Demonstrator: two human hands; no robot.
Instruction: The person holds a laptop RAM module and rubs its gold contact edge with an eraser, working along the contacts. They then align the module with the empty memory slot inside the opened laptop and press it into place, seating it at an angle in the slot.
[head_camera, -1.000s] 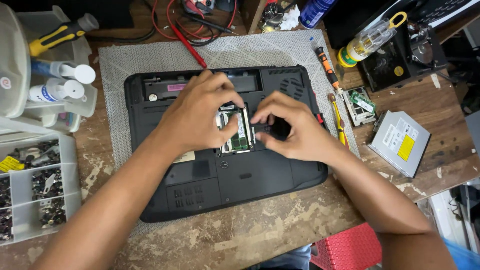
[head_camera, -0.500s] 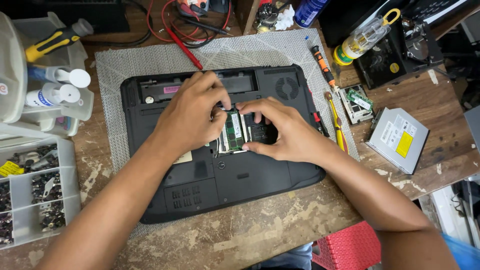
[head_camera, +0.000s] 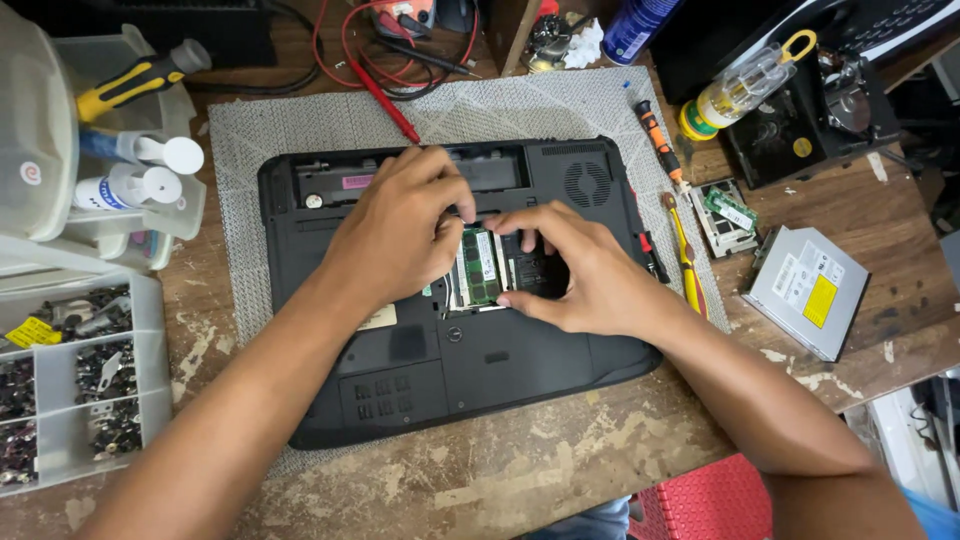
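A black plastic laptop (head_camera: 450, 370) lay upside down on a grey woven mat (head_camera: 300, 130) spread over a worn wooden workbench (head_camera: 520, 480). An open bay near the middle of its underside exposed a green memory module (head_camera: 480, 268), seated flat in its slot. The person's left hand (head_camera: 395, 235) rested over the left edge of that bay, fingers curled down, their tips at the top-left corner of the module; whether they pinched anything could not be told, since the hand covered the spot. The right hand (head_camera: 575, 270) arched over the right side of the bay, its fingers bent and spread, the fingertips pressing along the module's upper right edge and the thumb set below it; it held nothing loose.

Just right of the laptop lay a yellow-handled screwdriver (head_camera: 686, 262) and, above it, an orange-and-black one (head_camera: 655, 135). Farther right sat a silver optical drive with a yellow label (head_camera: 808, 292). At the left edge stood a clear plastic organiser tray (head_camera: 75, 380) (its compartments held dark screws).
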